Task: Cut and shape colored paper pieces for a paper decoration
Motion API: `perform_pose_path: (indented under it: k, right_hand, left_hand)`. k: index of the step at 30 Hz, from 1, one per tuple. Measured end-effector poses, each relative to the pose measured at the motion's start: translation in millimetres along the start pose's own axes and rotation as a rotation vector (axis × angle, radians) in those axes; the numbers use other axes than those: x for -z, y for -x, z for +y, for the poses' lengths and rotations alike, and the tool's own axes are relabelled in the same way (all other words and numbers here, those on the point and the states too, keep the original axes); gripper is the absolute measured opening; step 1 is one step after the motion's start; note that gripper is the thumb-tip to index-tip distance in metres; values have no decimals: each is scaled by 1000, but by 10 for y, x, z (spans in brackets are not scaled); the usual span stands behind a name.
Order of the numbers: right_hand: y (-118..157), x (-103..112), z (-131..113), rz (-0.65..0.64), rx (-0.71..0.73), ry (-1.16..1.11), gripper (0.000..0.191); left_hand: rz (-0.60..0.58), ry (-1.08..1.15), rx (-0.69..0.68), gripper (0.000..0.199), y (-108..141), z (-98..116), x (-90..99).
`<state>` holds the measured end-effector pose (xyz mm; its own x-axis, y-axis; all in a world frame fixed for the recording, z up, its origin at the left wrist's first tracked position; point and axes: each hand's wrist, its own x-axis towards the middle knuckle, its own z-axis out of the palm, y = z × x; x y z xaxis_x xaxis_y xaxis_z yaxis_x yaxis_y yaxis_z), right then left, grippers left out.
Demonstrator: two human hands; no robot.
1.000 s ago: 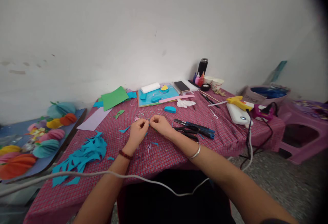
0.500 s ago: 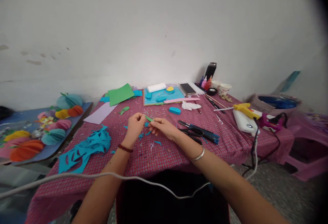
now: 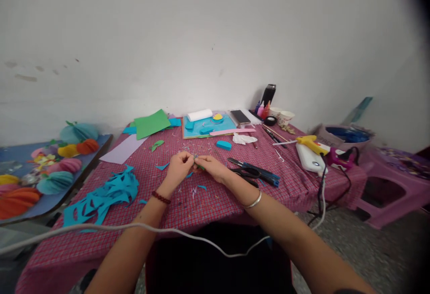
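My left hand and my right hand meet over the middle of the checked tablecloth, fingertips pinched close together. A small green paper piece shows at the right fingers, mostly covered by them. The left thumb and forefinger press together at its near end; whatever they pinch is too small to make out. Cut green paper leaves lie beyond the left hand. Blue paper scraps are scattered around both hands. Black-handled scissors rest right of my right hand, beside a blue-and-black tool.
A heap of cut blue paper lies at left, with green sheets behind. A yellow glue gun rests on a white box at right. Paper cups stand at the back. A white cable crosses in front of me.
My fingertips have come closer together, and the green paper piece is now more hidden by the right fingers. The whole view has shifted, with the table things sitting slightly further left.
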<state>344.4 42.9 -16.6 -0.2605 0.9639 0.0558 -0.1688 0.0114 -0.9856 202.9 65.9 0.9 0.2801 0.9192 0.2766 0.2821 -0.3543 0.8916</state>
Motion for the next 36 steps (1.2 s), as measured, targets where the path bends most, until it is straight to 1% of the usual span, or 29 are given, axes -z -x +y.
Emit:
perform_pose_path:
  k: [4,8,13,15,16,17,20,21,22,27,31,34,36]
  right_hand:
    - [-8,13,23,-28,-19,-12,32]
    - [9,31,7,-62,-43,-50,29]
    - [32,23,-24,-97,-73,-96,33]
    - [32,14,-30,-93,-87,-122,36]
    - [29,11,-33,-68,-91,-138,37]
    - [26,11,-38,-15,-87,-148,37]
    - [16,26,-60,209,-32,-139,34]
    - [15,33,-70,254,-15,-127,34]
    - [16,39,-80,271,-8,-117,34]
    - [38,23,-107,173,-68,-76,40]
    - [42,-5,-98,123,-92,-58,44]
    - [30,1,-74,114,-90,-68,43]
    - [22,12,-56,106,-85,-84,41]
  left_hand:
    - [43,-24,-4,19,-5,13,22]
    - [97,-59,-40,17,-35,-12,59]
    - [104,-34,-28,18,-73,-71,76]
    - [113,-17,-20,18,-79,-75,79]
    - [122,-10,-20,18,-80,-71,82]
    - [132,-6,-20,19,-80,-65,87]
    - [164,8,-8,22,-76,-38,110]
    - [179,15,-1,22,-75,-31,120]
    - [196,21,8,22,-76,-27,130]
    - [261,38,10,22,-83,-34,158]
    - [244,-11,-39,23,-67,-23,136]
    - [226,-73,-102,24,-55,-16,104]
    - [217,-88,-117,25,-54,-25,88]
